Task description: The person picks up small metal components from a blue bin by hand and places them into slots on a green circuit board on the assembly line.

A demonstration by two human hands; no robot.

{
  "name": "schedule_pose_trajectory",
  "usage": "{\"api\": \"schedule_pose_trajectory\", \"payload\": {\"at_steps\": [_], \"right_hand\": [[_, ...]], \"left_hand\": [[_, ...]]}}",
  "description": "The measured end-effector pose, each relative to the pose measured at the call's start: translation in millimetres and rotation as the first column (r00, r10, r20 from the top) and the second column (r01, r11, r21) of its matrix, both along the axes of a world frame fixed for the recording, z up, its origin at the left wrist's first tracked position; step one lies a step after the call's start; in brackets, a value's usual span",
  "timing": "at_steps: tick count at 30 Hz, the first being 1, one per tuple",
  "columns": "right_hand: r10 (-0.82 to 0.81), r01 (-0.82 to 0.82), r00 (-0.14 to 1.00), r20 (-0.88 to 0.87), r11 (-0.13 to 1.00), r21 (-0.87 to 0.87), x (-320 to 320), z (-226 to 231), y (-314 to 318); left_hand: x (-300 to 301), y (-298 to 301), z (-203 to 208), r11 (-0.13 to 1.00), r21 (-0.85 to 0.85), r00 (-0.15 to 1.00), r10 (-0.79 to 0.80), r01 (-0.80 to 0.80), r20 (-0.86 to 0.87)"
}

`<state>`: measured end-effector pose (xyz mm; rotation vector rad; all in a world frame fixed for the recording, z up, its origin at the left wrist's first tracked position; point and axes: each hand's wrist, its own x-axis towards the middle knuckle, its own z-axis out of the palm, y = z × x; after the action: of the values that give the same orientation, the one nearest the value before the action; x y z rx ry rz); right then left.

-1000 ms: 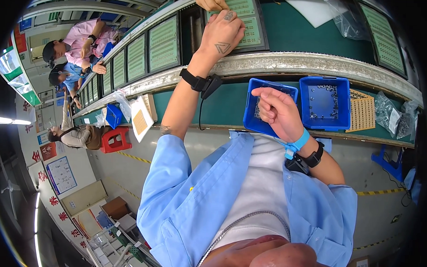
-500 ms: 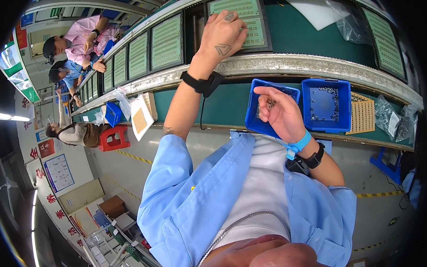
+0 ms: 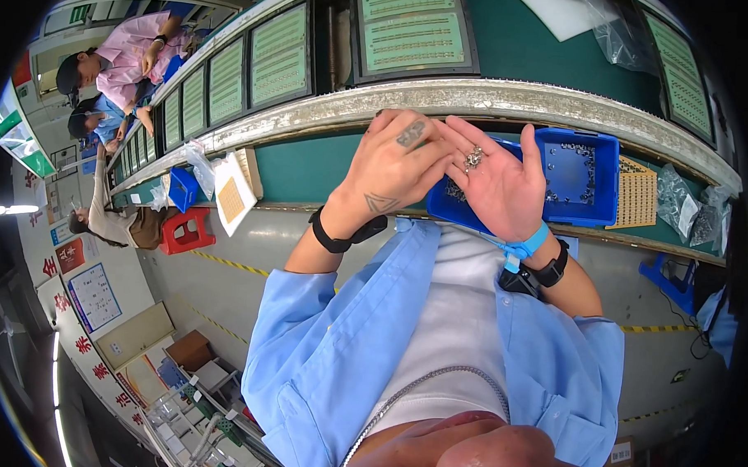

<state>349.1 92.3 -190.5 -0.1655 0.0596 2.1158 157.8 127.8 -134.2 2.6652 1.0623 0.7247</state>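
Cupped upward, my right hand carries a small pile of shiny metal parts near the base of its fingers, with its thumb spread to the right. My left hand is back-up beside it, fingers curled in against the right fingers; whether a part sits between its fingertips is hidden. Beneath the right hand is a blue bin, mostly covered. A second blue bin to its right has similar small metal parts scattered inside. Beyond my hands, a green circuit panel in a black frame lies on the line.
A worn metal rail runs between me and several framed panels. On the right lie a tan perforated board and plastic bags of parts. A white foam sheet and small blue bin lie left. Co-workers stand further left.
My left hand has come back from the framed panel to my right hand. The right hand has opened out its fingers and turned its palm up, showing the metal parts.
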Motion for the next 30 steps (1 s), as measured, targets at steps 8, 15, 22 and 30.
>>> {"api": "schedule_pose_trajectory", "payload": {"at_steps": [8,15,22,30], "right_hand": [[-0.035,0.035,0.998,0.059,0.999,0.009,-6.3,1.8,-1.1],[-0.044,0.043,0.999,0.007,0.999,0.032,-2.0,-2.9,-2.6],[0.009,-0.044,0.908,0.419,0.996,0.074,-5.2,0.4,-6.1],[-0.008,-0.105,0.789,0.614,0.983,0.148,-5.6,-1.0,-12.6]], "left_hand": [[8.5,-11.8,-14.1,0.999,-0.045,0.999,0.005,-0.003,0.041],[10.1,-7.0,-8.9,0.995,-0.103,0.999,0.013,-0.008,0.049],[0.5,-0.2,2.3,0.993,-0.105,0.998,0.058,-0.054,0.028],[-0.4,-3.6,20.2,0.979,-0.198,0.998,0.054,-0.049,0.017]]}}
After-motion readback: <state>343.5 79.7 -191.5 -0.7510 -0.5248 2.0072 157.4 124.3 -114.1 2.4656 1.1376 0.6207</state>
